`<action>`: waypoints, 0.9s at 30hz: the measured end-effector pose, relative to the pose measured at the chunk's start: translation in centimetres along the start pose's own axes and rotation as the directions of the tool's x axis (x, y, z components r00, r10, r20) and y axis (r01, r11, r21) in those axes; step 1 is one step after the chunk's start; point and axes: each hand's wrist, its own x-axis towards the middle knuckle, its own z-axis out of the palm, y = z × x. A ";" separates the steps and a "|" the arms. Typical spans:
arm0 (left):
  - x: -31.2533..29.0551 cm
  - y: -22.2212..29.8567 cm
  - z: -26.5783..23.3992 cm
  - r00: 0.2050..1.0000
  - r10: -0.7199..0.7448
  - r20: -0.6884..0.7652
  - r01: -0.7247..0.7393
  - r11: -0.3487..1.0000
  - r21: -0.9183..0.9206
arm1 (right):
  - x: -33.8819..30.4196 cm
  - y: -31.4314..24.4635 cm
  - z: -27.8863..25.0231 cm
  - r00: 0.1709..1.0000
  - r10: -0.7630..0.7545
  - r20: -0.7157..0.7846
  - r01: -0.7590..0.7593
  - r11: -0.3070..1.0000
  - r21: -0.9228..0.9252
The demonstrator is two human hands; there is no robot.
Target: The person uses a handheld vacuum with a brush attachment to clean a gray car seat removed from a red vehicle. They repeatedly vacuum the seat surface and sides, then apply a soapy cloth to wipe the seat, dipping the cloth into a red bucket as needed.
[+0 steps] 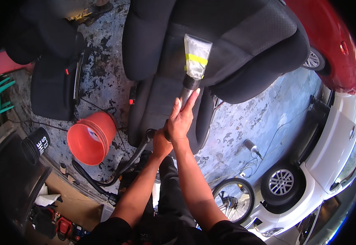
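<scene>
My right hand [181, 118] is wrapped round the metal tube of an upholstery cleaning wand [189, 90], thumb and fingers on either side of it. Lower down, my left hand [161, 143] is closed on the wand's handle end, where a black hose [136, 155] joins. The wand's clear, flared head [198, 51], banded with yellow tape, points away from me over a black fabric car seat [231, 41]. Whether the head touches the fabric, I cannot tell. Part of the handle is hidden by my hands.
An orange bucket [109, 124] stands left of the seat, with a black bucket [35, 141] farther left. Another dark seat [51, 85] lies beyond. At right are a bicycle wheel [243, 200], a cable-trailing lamp-like device [250, 145], a white car [329, 151] and a red car [337, 45].
</scene>
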 end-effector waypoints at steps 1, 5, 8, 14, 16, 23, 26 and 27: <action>-0.7 -1.0 -0.1 1.000 -0.011 0.003 0.011 1.000 0.026 | -0.7 0.4 0.2 1.000 -0.008 0.005 0.008 1.000 -0.011; -6.0 -3.0 -0.4 0.993 -0.116 0.025 0.114 0.990 0.085 | -3.8 1.0 -0.7 0.988 0.105 0.114 -0.097 0.993 -0.072; -11.7 -3.3 -0.4 0.983 -0.168 0.068 0.149 0.963 0.223 | -6.8 2.1 -3.2 0.956 0.232 0.180 -0.222 0.972 -0.076; -9.3 6.4 -1.4 0.976 0.174 0.133 -0.186 0.979 0.080 | -6.7 -2.6 -10.4 0.999 0.011 -0.036 -0.003 0.979 0.202; -6.4 9.9 -0.6 0.966 0.233 0.116 -0.240 0.969 0.052 | -2.5 -6.4 -12.5 0.993 -0.048 -0.112 0.074 0.968 0.240; 0.4 20.0 1.6 0.933 0.358 0.044 -0.358 0.934 -0.007 | 6.1 -16.9 -18.7 0.975 -0.155 -0.158 0.189 0.956 0.225; 1.4 21.3 2.5 0.957 0.291 -0.005 -0.291 0.957 -0.015 | 11.6 -17.4 -19.2 0.903 -0.368 -0.224 0.375 0.927 -0.010; 1.5 21.4 2.9 0.966 0.257 -0.009 -0.257 0.966 -0.027 | 14.0 -17.7 -19.2 0.857 -0.448 -0.254 0.432 0.894 -0.119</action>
